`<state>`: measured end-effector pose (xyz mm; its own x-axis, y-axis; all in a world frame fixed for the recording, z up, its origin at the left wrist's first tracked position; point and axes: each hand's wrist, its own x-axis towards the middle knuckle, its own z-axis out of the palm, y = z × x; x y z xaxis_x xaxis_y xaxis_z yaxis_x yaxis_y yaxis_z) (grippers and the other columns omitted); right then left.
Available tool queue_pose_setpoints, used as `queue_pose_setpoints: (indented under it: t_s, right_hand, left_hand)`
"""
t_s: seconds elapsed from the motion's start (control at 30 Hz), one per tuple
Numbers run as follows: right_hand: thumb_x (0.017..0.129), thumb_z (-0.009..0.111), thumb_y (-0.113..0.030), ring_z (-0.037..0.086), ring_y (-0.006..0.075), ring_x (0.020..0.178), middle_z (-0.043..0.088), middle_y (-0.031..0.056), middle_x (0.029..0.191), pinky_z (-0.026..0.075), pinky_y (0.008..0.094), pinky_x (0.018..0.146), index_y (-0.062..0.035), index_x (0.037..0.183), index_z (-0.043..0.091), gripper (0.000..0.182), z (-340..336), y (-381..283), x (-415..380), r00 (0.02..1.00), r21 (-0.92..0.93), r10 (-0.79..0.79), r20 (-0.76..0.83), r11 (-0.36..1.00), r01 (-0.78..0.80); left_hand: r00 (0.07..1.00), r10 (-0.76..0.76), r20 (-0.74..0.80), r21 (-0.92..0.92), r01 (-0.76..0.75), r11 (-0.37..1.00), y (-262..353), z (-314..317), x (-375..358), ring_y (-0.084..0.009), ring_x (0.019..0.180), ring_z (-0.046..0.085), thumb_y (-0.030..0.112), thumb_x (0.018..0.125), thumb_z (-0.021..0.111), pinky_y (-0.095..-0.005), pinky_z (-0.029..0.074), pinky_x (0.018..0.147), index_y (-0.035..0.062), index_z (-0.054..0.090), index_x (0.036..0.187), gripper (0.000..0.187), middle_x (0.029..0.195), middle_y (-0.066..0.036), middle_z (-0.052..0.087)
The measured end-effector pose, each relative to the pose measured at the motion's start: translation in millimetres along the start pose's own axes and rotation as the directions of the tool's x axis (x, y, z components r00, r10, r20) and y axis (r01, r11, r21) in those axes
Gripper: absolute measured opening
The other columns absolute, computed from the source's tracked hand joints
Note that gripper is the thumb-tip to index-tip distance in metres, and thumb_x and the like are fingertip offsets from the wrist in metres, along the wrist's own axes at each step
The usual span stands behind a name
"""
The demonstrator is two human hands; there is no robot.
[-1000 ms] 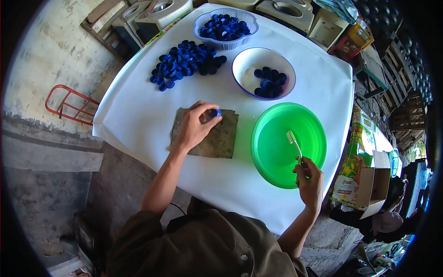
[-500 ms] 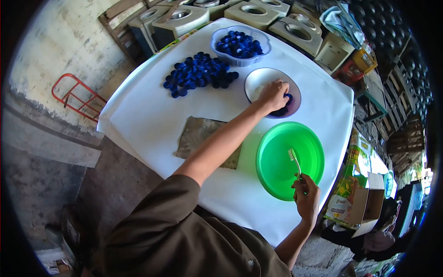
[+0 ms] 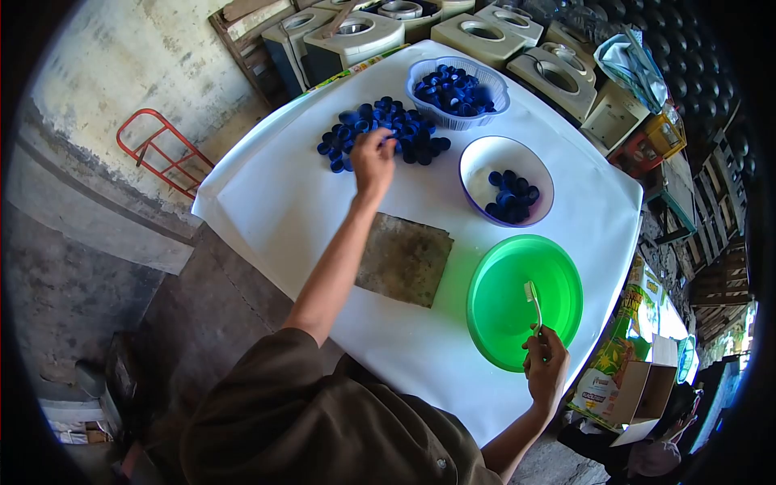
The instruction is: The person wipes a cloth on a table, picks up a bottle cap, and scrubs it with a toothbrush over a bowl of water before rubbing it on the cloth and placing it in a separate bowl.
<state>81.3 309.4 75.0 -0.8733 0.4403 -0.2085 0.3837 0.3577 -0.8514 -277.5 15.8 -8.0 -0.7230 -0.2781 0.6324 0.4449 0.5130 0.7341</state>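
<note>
My left hand (image 3: pixel 374 164) is over the near side of a loose pile of blue bottle caps (image 3: pixel 335 145), its fingers pinched on what looks like one blue cap. My right hand (image 3: pixel 546 362) grips the handle of a toothbrush (image 3: pixel 533 301), with the bristle head up over a green basin (image 3: pixel 477 323). Beyond the basin, a white bowl with a purple outside (image 3: pixel 477 162) holds several blue caps (image 3: pixel 512 196). A scalloped, pale blue plastic basket (image 3: pixel 465 123) behind the pile is filled with more caps (image 3: pixel 453 89).
A worn, grey-brown flat sheet (image 3: pixel 406 260) lies before me on the white-covered table (image 3: pixel 267 210). Washing-machine-like casings (image 3: pixel 356 40) line the far edge. At the left is a red metal frame (image 3: pixel 166 149); at the right, an open cardboard box (image 3: pixel 643 392).
My left hand has moved left from the white bowl to the pile of caps, uncovering the caps in the bowl. My right hand still keeps the toothbrush over the basin. The view has shifted slightly.
</note>
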Motion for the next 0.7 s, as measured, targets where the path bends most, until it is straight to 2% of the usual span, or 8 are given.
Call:
queue_pose_setpoints:
  t_s: [0.2, 0.3, 0.37, 0.43, 0.47, 0.57, 0.67, 0.7]
  right_hand:
    - [0.093, 0.064, -0.007, 0.055, 0.0092, 0.054, 0.066, 0.0073, 0.071, 0.042, 0.0282, 0.050, 0.0047, 0.113, 0.068, 0.023, 1.7, -4.3, 1.9, 1.000, -0.013, -0.020, 0.010, 1.000, 0.020]
    - [0.093, 0.064, -0.007, 0.055, 0.0095, 0.054, 0.066, 0.0075, 0.072, 0.042, 0.0282, 0.050, 0.0050, 0.112, 0.068, 0.023, 1.9, -6.0, 0.4, 0.999, -0.003, -0.037, 0.001, 0.999, 0.037]
    - [0.093, 0.064, -0.007, 0.055, 0.0098, 0.054, 0.066, 0.0077, 0.073, 0.042, 0.0283, 0.050, 0.0052, 0.112, 0.068, 0.023, 0.3, -5.4, -1.0, 0.999, -0.001, -0.041, -0.014, 0.999, 0.041]
    - [0.093, 0.064, -0.007, 0.056, 0.0100, 0.054, 0.067, 0.0081, 0.073, 0.042, 0.0284, 0.050, 0.0053, 0.112, 0.068, 0.023, -1.8, -3.9, -3.0, 0.999, -0.007, -0.032, -0.018, 0.999, 0.032]
    - [0.093, 0.065, -0.007, 0.056, 0.0101, 0.054, 0.067, 0.0082, 0.073, 0.042, 0.0284, 0.050, 0.0054, 0.112, 0.068, 0.023, -2.4, -2.6, -4.1, 0.999, -0.004, -0.028, -0.021, 1.000, 0.028]
    - [0.093, 0.065, -0.007, 0.056, 0.0102, 0.054, 0.067, 0.0083, 0.074, 0.042, 0.0284, 0.051, 0.0056, 0.112, 0.068, 0.023, -2.3, -1.5, -4.8, 1.000, -0.004, -0.022, -0.021, 1.000, 0.022]
    - [0.093, 0.065, -0.007, 0.056, 0.0101, 0.054, 0.067, 0.0082, 0.074, 0.042, 0.0285, 0.051, 0.0056, 0.112, 0.068, 0.023, -2.9, -2.8, -6.7, 1.000, -0.020, -0.013, -0.025, 1.000, 0.012]
    - [0.092, 0.065, -0.007, 0.056, 0.0101, 0.054, 0.067, 0.0081, 0.074, 0.042, 0.0285, 0.051, 0.0056, 0.112, 0.068, 0.023, -2.4, -4.0, -6.7, 0.999, -0.019, -0.017, -0.027, 1.000, 0.016]
  left_hand:
    - [0.992, -0.058, 0.110, 0.675, -0.032, 0.738, -46.9, -39.8, 45.4, -0.0318, 0.094, 0.064, 0.013, 0.081, 0.078, -0.0440, 0.050, 0.093, 0.0091, 0.074, 0.106, 0.026, 0.099, -0.012, 0.068]
    - [0.975, -0.051, 0.214, 0.495, -0.063, 0.867, -72.7, -42.0, 64.5, -0.0328, 0.099, 0.064, 0.012, 0.084, 0.072, -0.0424, 0.051, 0.093, 0.0074, 0.074, 0.107, 0.023, 0.106, -0.014, 0.068]
    - [0.995, 0.061, 0.073, 0.214, -0.076, 0.974, -84.5, -39.0, 70.8, -0.0313, 0.075, 0.071, 0.001, 0.086, 0.066, -0.0407, 0.058, 0.073, 0.0031, 0.075, 0.102, 0.018, 0.086, -0.016, 0.073]
    - [0.926, -0.313, 0.210, 0.079, 0.303, 0.950, -52.6, -48.3, 71.8, -0.0328, 0.068, 0.071, -0.001, 0.086, 0.067, -0.0411, 0.058, 0.070, 0.0007, 0.074, 0.098, 0.014, 0.083, -0.016, 0.074]
    - [0.914, -0.319, 0.249, 0.110, 0.301, 0.947, -35.8, -51.4, 71.4, -0.0320, 0.057, 0.067, 0.006, 0.088, 0.071, -0.0430, 0.057, 0.062, 0.0000, 0.075, 0.097, 0.011, 0.076, -0.014, 0.072]
    - [0.915, -0.317, 0.248, 0.672, 0.074, 0.737, -30.3, -49.6, 80.2, -0.0286, 0.072, 0.069, 0.020, 0.091, 0.073, -0.0411, 0.057, 0.072, 0.0042, 0.076, 0.101, 0.019, 0.089, -0.011, 0.074]
    - [0.949, -0.040, 0.314, 0.487, -0.125, 0.864, -73.7, -45.7, 76.8, -0.0298, 0.103, 0.064, 0.036, 0.089, 0.076, -0.0453, 0.051, 0.090, 0.0104, 0.077, 0.105, 0.031, 0.112, -0.010, 0.071]
    - [0.927, -0.133, 0.352, 0.549, -0.090, 0.831, -66.9, -46.7, 75.2, -0.0312, 0.110, 0.059, 0.038, 0.086, 0.077, -0.0475, 0.048, 0.094, 0.0118, 0.077, 0.106, 0.033, 0.117, -0.009, 0.069]
